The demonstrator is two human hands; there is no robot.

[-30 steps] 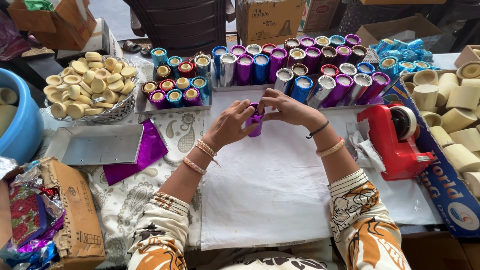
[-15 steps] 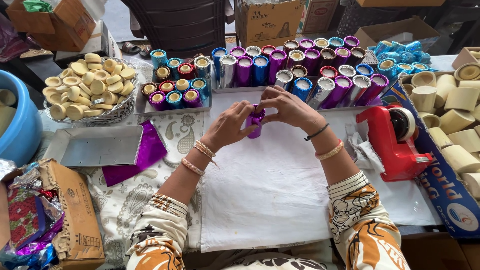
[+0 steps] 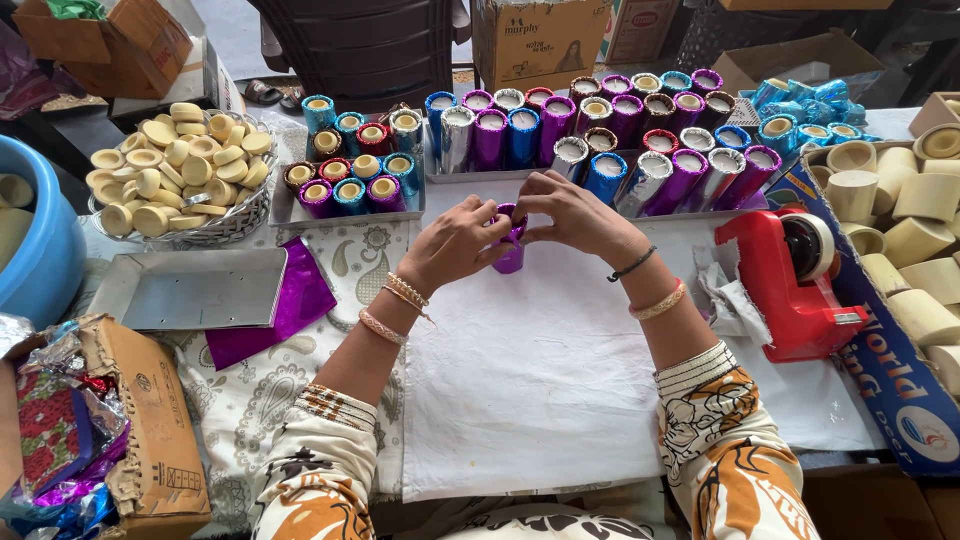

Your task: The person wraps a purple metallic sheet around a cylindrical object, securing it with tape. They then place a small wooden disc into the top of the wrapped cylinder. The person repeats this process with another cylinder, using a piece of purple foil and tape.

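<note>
A small tube wrapped in shiny purple foil [image 3: 510, 248] stands on the white paper sheet [image 3: 540, 370] in the middle of the table. My left hand [image 3: 455, 245] grips it from the left. My right hand [image 3: 568, 212] holds its top from the right, fingers pressing the foil at the tube's upper rim. Both wrists wear bangles. Much of the tube is hidden by my fingers.
Foil-wrapped tubes [image 3: 600, 140] in purple, blue, silver and red fill trays at the back. A wire basket of tan caps [image 3: 180, 165] stands left, beside a metal tray [image 3: 195, 288] and purple foil sheets [image 3: 270, 310]. A red tape dispenser [image 3: 790, 290] and bare tubes [image 3: 900, 200] lie right.
Both hands stay on the purple tube. The fingers have shifted slightly around its top, and the tube now stands a little more upright on the paper.
</note>
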